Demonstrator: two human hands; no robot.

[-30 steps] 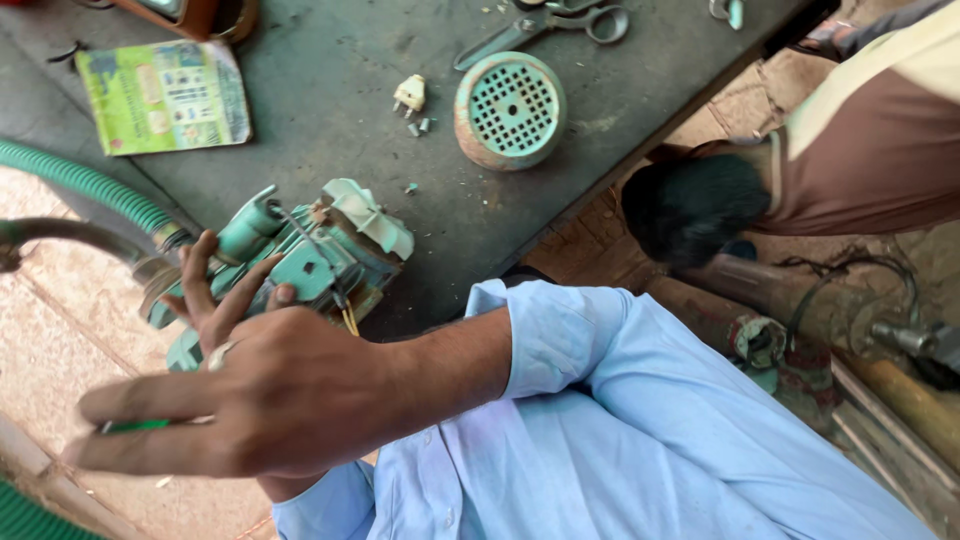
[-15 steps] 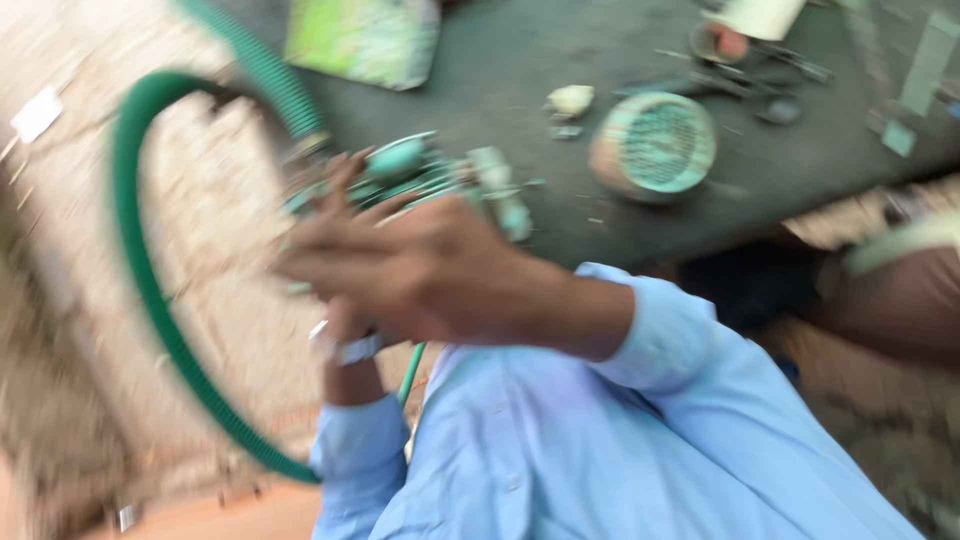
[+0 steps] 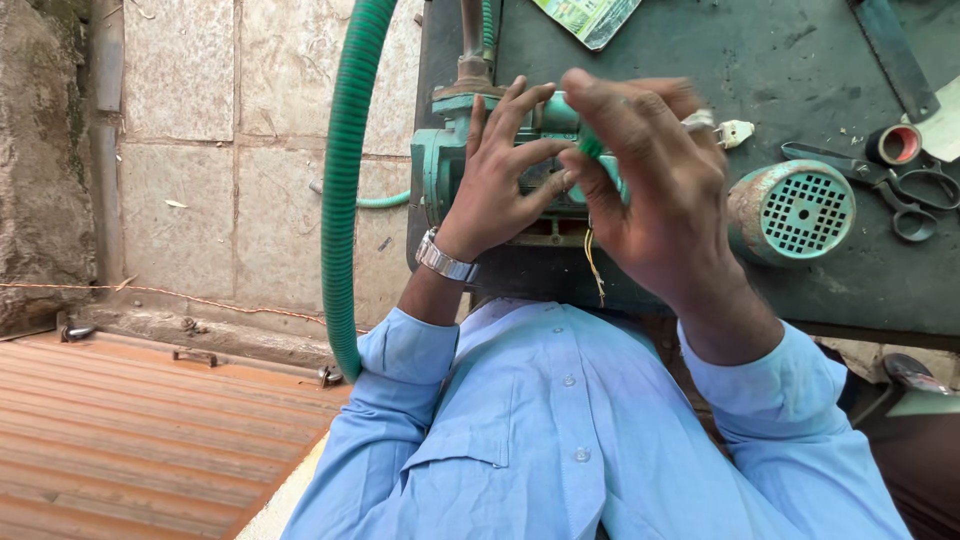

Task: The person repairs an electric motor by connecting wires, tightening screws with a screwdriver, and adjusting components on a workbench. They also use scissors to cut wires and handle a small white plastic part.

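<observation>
At the near edge of the dark counter (image 3: 700, 60) sits a green water pump (image 3: 455, 170), and both hands work on the top of its body. The left hand (image 3: 495, 185) rests on the housing with fingers spread, so its grip is loose, bracing rather than clamping; a metal wristwatch (image 3: 443, 258) shows at its wrist. The right hand (image 3: 655, 190) curls over the pump from the right, its thumb and forefinger seemingly pinched on something small and green, but motion blur hides it, so I cannot tell whether that grip is closed on a part or only pressing. Thin yellowish wires (image 3: 592, 262) hang from under the right palm toward the light blue shirt (image 3: 560, 430).

A ribbed green hose (image 3: 345, 190) arcs from the far left of the pump down toward the near left. To the right lie a round green fan cover (image 3: 795, 212) with a perforated face, scissors (image 3: 890, 185) and a roll of tape (image 3: 893, 145) further right.

To do this well, I judge the left hand should hold the body firmly so the pump does not rock near the counter edge, while the right fingertips work slowly and squarely. The dangling wires ought to stay free of the pinch, since tugging could strain them.
</observation>
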